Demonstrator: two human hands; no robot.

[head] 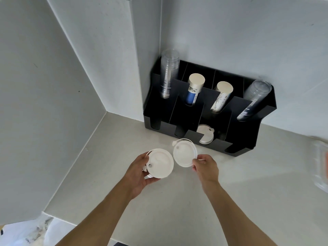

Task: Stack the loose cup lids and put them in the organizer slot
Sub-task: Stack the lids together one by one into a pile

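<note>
My left hand [138,172] grips a small stack of white cup lids [160,163] from the left side, above the counter. My right hand [206,167] pinches the lower right rim of another white lid [184,152], held tilted just right of the stack and almost touching it. Behind them stands the black organizer [245,137] against the wall. Its third front slot from the left holds a few white lids [205,134].
The organizer's rear slots hold two stacks of clear cups [168,73] [255,100] and two sleeves of paper cups [194,89] [221,96]. A blurred clear object [321,164] sits at the right edge. Walls close in the counter [159,210] on the left and behind.
</note>
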